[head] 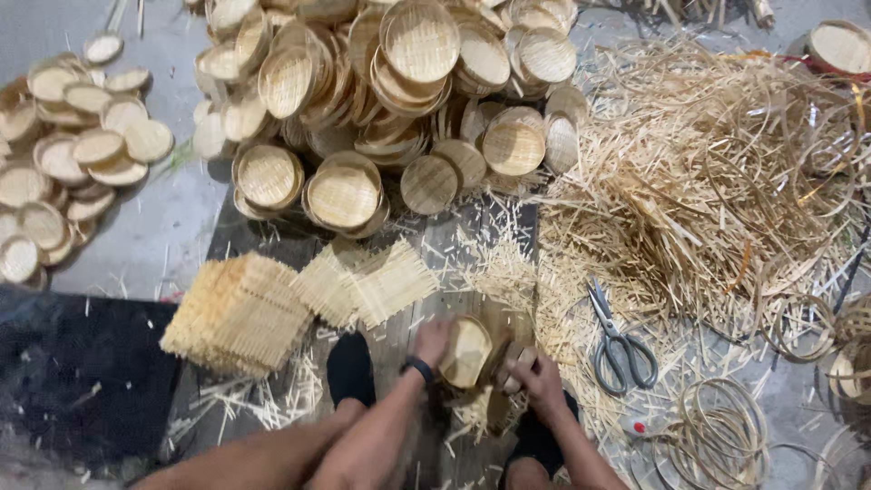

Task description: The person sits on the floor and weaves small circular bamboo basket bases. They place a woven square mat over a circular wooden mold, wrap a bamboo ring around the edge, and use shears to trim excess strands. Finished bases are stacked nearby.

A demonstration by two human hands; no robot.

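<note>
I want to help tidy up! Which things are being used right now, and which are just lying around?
In use: round woven piece, left hand, right hand.

Lying about: scissors, stack of square mats, pile of finished baskets, loose strips, rings.

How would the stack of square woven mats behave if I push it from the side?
The stack already leans and fans out, so it would probably slide apart rather than move as one. The mats look thin and light, likely slightly bendy. Loose splinters underneath may help it slip.
</note>
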